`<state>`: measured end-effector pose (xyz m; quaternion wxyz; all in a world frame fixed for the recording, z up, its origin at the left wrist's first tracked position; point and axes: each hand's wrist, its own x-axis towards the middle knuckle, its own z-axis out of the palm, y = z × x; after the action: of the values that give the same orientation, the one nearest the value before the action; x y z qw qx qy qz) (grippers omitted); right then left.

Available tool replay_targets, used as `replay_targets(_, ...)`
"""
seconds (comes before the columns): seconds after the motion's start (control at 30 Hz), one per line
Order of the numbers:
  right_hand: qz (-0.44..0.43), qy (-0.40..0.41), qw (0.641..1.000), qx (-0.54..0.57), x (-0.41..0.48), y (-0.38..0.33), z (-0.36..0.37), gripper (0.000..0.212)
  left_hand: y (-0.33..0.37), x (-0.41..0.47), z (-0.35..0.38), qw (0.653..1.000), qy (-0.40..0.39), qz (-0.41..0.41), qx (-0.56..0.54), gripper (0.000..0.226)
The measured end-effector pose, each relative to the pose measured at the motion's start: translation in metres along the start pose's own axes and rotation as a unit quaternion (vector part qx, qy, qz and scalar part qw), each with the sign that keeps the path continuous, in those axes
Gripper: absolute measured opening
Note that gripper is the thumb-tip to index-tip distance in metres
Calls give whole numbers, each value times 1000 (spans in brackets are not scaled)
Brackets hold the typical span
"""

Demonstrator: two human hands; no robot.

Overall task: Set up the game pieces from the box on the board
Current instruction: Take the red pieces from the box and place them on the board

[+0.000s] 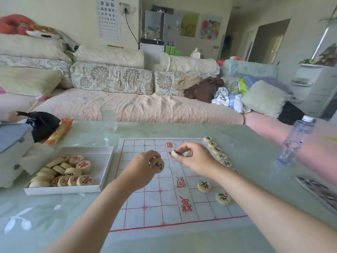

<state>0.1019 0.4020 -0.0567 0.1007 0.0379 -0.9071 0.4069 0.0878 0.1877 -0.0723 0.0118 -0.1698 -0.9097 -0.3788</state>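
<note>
The right hand (196, 159) pinches a black-marked disc (176, 153) over the board (145, 203); the left hand (144, 166) grips another piece (158, 165) — red pieces (83, 166) wait in the white box (104, 161) on the left

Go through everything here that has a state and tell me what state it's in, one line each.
Box: open, lidless, red-marked pieces piled inside.
Board: unrolled flat on the table, partly set.
Black-marked pieces: lined along the board's right edge, face up.
Left hand: shut on a black-marked piece, above the board.
Right hand: shut on another piece, held tilted.
Glass: upright, looks empty.
Water bottle: upright, capped.
</note>
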Motion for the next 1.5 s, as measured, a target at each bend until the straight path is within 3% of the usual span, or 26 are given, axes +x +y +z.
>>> replay_targets(0.3, 106, 51, 990, -83, -100, 93, -106, 17, 79, -20, 81, 992, -116, 29, -50, 32)
replay_targets(0.53, 154, 28, 979, -133, -162, 123, -145, 20, 117, -28, 121, 980, -161, 4, -121, 31)
replay_targets(0.7, 147, 3, 977, -156, -181, 137, -146, 31, 133, -34, 132, 965, -178, -19, -192, 31)
replay_targets(0.83, 144, -29, 971, -189, -180, 144, -142, 39, 136, -37, 136, 966, -186, -18, -180, 28)
replay_targets(1.0, 85, 39, 987, -129, -166, 124, -140, 15, 141, -37, 140, 964, -176, -41, -195, 21)
replay_targets(1.17, 26, 18, 999, -38, -154, 97, -113, 34, 144, -37, 145, 932, -189, -88, -295, 17)
replay_targets(1.3, -1, 26, 999, -39, -146, 99, -103, 28, 145, -38, 146, 899, -205, -105, -372, 12)
replay_targets(1.37, 20, 56, 997, -55, -143, 102, -108, 24, 142, -36, 147, 919, -197, -72, -333, 18)
replay_targets(1.43, 76, 91, 988, -97, -142, 107, -119, 23, 134, -31, 149, 977, -144, 23, -154, 22)
replay_targets(1.5, 139, 95, 973, -156, -145, 116, -131, 26, 125, -28, 152, 987, -95, 129, -1, 25)
